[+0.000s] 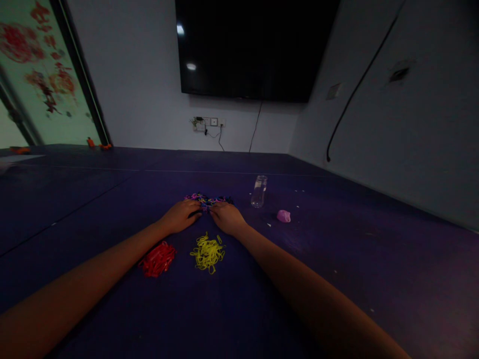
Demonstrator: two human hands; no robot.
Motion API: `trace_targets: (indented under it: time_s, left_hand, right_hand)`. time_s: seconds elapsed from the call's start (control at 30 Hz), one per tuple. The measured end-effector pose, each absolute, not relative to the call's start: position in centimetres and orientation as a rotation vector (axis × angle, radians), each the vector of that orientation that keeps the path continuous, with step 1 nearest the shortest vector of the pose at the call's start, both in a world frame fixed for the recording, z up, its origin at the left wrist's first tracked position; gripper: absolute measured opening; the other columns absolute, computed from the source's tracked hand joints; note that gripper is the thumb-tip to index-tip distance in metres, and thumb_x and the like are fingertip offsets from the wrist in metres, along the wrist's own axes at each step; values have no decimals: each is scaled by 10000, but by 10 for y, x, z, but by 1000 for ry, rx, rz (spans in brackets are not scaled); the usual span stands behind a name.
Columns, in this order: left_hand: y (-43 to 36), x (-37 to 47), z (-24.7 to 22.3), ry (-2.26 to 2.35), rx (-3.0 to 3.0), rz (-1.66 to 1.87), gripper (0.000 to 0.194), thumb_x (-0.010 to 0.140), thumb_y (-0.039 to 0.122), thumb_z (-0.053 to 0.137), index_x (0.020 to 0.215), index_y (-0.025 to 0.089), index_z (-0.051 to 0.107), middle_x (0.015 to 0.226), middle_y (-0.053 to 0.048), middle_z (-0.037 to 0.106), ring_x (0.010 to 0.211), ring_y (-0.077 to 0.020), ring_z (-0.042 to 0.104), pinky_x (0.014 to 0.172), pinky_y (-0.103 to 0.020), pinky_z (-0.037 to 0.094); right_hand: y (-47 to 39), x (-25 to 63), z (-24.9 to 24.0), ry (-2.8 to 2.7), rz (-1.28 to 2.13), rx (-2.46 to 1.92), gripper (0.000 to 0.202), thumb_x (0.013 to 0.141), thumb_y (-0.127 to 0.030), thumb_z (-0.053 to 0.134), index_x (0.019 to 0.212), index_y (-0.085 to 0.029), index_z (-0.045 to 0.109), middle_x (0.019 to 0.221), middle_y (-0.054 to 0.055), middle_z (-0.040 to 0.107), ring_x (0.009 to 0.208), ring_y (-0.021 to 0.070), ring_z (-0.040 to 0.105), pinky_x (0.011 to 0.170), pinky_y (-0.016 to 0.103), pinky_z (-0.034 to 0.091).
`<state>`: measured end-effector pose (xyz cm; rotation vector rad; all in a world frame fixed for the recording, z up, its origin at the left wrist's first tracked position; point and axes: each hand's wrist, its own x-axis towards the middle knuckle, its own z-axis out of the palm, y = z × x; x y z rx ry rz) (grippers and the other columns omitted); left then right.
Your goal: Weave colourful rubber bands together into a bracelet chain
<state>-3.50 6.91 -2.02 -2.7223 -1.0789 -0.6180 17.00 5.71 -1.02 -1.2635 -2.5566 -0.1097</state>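
A pile of mixed pink, blue, black and yellow rubber bands [207, 201] lies on the purple surface [168, 319]. My left hand [181, 216] rests at its near left side, fingers stretched toward the pile and thumb apart. At the near right side, my right hand [227, 217] lies with its fingers extended over the bands; some fingertips are hard to make out. Closer to me are a heap of red rubber bands [158, 259], beside my left forearm, and a heap of yellow rubber bands [208, 253] between my arms.
Right of the hands, a clear jar [259, 192] stands near a crumpled pink lump [283, 216]. Small white scraps [269, 225] are scattered about. Beyond the surface, a large black screen [258, 50] hangs on the wall above sockets [213, 121] and cables.
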Motion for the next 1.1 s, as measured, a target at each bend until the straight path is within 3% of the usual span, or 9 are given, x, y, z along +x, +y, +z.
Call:
trace_targets:
  time_s: [1.1]
  left_hand:
    - [68,-34,-19,-1100,-2710,-625,232,899,222,486,1069,184,639,1114,-89,655,1053,-224,584,955,-391,437]
  right_hand:
    - [59,170,-13,-2557,-107,-1245,302,936,-223,377,1082,-150,631,1108,115,644,1075,197,553,959,314,370]
